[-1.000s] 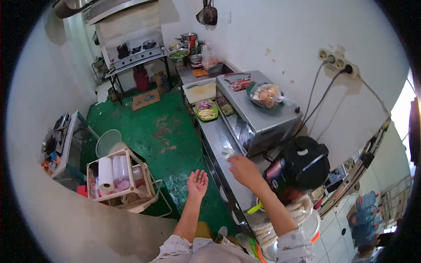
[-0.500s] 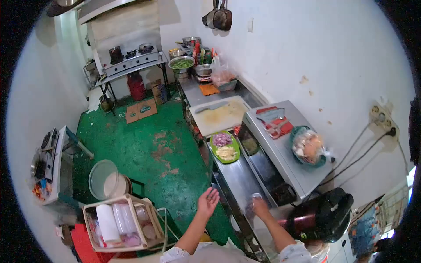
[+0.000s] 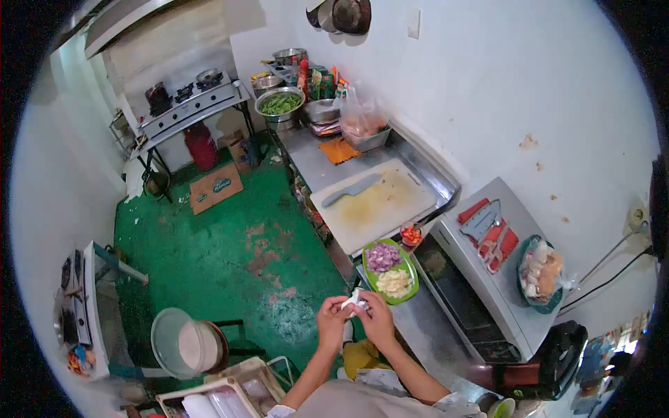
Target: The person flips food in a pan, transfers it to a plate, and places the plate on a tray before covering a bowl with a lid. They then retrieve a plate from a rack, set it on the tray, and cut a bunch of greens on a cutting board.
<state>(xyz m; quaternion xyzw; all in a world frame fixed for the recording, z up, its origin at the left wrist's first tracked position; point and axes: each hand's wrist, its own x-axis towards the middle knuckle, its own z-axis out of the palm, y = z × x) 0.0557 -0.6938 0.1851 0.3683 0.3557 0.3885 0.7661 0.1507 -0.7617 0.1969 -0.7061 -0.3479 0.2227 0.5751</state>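
Note:
My left hand (image 3: 332,322) and my right hand (image 3: 376,319) meet in front of my body, fingertips closed on a small white crumpled thing (image 3: 356,300). It looks thin, like paper or a wrapper; its exact kind I cannot tell. Just beyond my right hand, a green plate (image 3: 412,284) on the steel counter bears chopped purple onion (image 3: 383,257) and chopped pale pieces (image 3: 394,283). Beside the plate stands a small bowl of cut red pieces (image 3: 411,235). Farther back, a knife (image 3: 352,189) lies on a stained white cutting board (image 3: 390,202).
An oven (image 3: 460,279) on the right carries red-handled tools (image 3: 488,233) and a bagged bowl (image 3: 541,272). A bowl of greens (image 3: 280,103) stands at the counter's far end. Left are a tub (image 3: 174,341) and a crate (image 3: 174,400); a stove (image 3: 188,104) stands behind.
My right hand has come off the counter, bringing the white thing in front of me. My left hand, open before, has closed on it too. The view has shifted toward the cutting board.

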